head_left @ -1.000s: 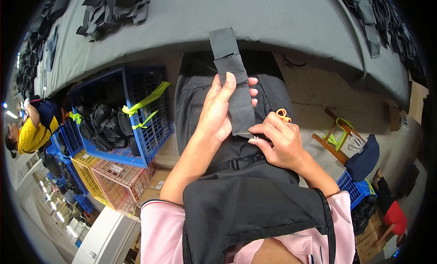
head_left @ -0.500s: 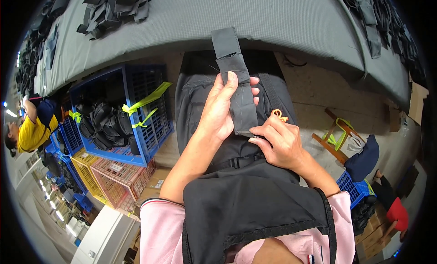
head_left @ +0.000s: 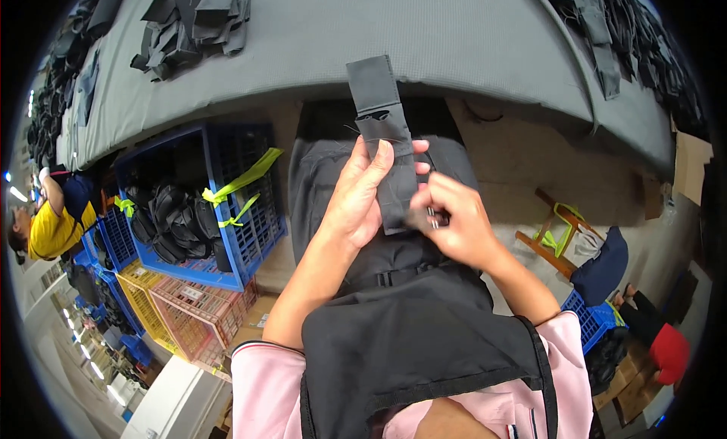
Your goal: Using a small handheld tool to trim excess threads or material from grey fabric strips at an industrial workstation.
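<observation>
A long dark grey fabric strip (head_left: 376, 83) with folded layers and loose threads stands out over my lap toward the table edge. My left hand (head_left: 363, 193) is closed around it, thumb on top and fingertips showing past its right edge. At the strip's near end, my right hand (head_left: 458, 216) is closed on a small metal tool (head_left: 432, 216). Motion blur and the fingers hide most of this tool, so its kind is unclear. Beneath both hands lies a black apron (head_left: 409, 340) with a buckle.
A table (head_left: 318, 38) covered in grey cloth spans the front, with piles of dark fabric pieces (head_left: 193, 23) on it. At left, a blue crate (head_left: 242, 212) holds black bundles. A wooden stool (head_left: 547, 246) is at right. A person in yellow (head_left: 57, 223) is far left.
My right hand has lifted and turned, and the orange cord loop at its fingers is now out of sight. My left hand and the strip have shifted slightly nearer to me.
</observation>
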